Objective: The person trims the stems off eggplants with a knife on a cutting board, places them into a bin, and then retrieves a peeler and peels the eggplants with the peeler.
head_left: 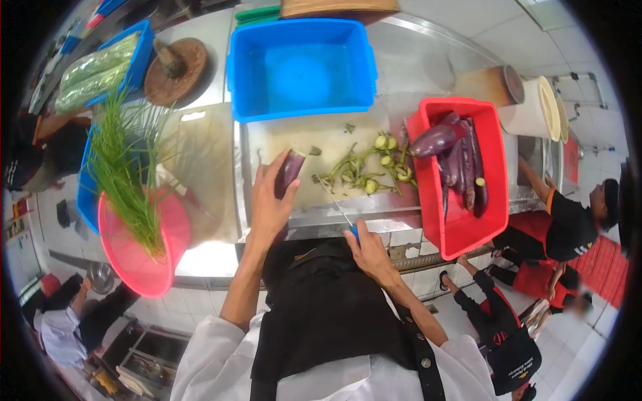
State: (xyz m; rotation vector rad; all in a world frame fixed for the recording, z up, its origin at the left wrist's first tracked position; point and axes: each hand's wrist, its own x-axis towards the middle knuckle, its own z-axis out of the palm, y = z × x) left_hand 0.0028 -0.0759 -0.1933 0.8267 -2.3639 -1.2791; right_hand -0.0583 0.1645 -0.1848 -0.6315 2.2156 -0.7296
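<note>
My left hand [271, 200] is wrapped round a purple eggplant [289, 175], whose top end is cut and shows pale flesh. Just beyond that cut end lies a small green piece [315, 151] on the cutting board [274, 137]. My right hand [370, 250] grips a knife [336, 204] by its blue handle, the thin blade pointing up and left toward the eggplant. Green stems and round caps [371, 164] are scattered on the board right of the blade. A red basin [496, 194] farther right holds several whole eggplants [461, 157].
A blue basin [237, 73] stands behind the board. At left are a pink basket [134, 267] with long green leaves [127, 180], a stone mortar [190, 63] and a blue crate [144, 57] of wrapped vegetables. White buckets [535, 110] stand at right. Other people [572, 220] are around the room.
</note>
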